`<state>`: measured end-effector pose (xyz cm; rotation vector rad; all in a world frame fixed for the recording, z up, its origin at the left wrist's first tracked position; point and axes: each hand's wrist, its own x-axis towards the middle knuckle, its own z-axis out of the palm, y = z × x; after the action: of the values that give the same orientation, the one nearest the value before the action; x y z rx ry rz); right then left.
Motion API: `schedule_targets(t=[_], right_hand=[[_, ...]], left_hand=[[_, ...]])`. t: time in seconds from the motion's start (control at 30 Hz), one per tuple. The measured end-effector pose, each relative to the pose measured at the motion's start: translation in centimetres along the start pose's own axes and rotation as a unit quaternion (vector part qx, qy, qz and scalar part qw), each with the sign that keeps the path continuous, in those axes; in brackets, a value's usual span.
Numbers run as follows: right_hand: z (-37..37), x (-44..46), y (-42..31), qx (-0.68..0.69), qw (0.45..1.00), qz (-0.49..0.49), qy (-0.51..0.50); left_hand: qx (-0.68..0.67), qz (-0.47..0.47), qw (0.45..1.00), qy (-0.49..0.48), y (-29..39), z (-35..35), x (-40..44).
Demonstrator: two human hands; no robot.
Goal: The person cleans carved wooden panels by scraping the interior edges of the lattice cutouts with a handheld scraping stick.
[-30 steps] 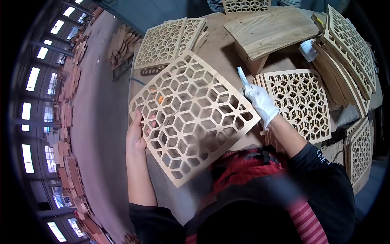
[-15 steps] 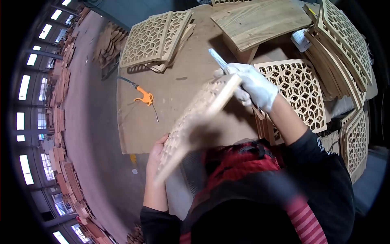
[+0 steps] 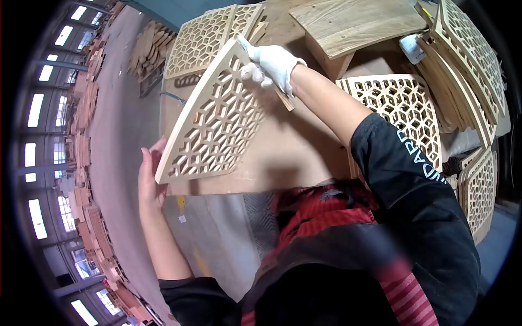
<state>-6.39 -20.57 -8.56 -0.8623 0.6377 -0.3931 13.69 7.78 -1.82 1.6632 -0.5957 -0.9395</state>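
Observation:
A pale wooden lattice panel [image 3: 213, 127] with a curved outer edge is held tilted above the table. Its lower left corner rests in my bare left hand [image 3: 152, 176], with the thumb outside and the fingers partly hidden behind. My right hand [image 3: 272, 65], in a white glove, is closed around a thin stick [image 3: 286, 100] at the panel's upper corner. The stick has a wooden lower end and a pale grey tip; its exact kind is unclear. Whether the gloved fingers also grip the panel, I cannot tell.
More lattice panels lie behind [image 3: 198, 41], in a stack [image 3: 394, 106] at right, and upright at far right [image 3: 473, 60]. A wooden board [image 3: 356, 24] stands on the table [image 3: 304, 155]. The panel mostly hides an orange air gun; its hose [image 3: 173, 96] shows.
The panel has swung left and turned its lattice face toward me, now covering most of the orange air gun. Both hands moved left with it, the gloved one also upward.

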Motion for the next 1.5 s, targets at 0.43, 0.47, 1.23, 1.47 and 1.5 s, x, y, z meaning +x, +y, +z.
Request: schedule_targets(t=[0.43, 0.47, 1.23, 1.47, 1.5], right_hand=[[-2.6, -0.5, 4.9, 0.103, 0.994, 0.04, -0.02], [-2.7, -1.1, 6.0, 0.044, 0.998, 0.016, 0.042], [-1.2, -12.4, 15.7, -0.044, 0.985, 0.163, 0.031], [-1.8, -14.8, 18.8, 0.062, 0.968, 0.239, -0.046], [-1.7, -15.1, 18.9, 0.05, 0.971, 0.232, -0.04]], left_hand=[[0.414, 0.087, 0.906, -0.015, 2.8, 2.3, 2.4], [0.373, 0.113, 0.921, -0.031, 2.1, 1.7, 3.1], [0.348, 0.119, 0.93, -0.017, 1.6, 3.5, -0.1], [0.392, 0.131, 0.911, 0.017, 1.5, 5.9, -3.1], [0.389, 0.119, 0.913, 0.017, 1.6, 6.2, -3.4]])
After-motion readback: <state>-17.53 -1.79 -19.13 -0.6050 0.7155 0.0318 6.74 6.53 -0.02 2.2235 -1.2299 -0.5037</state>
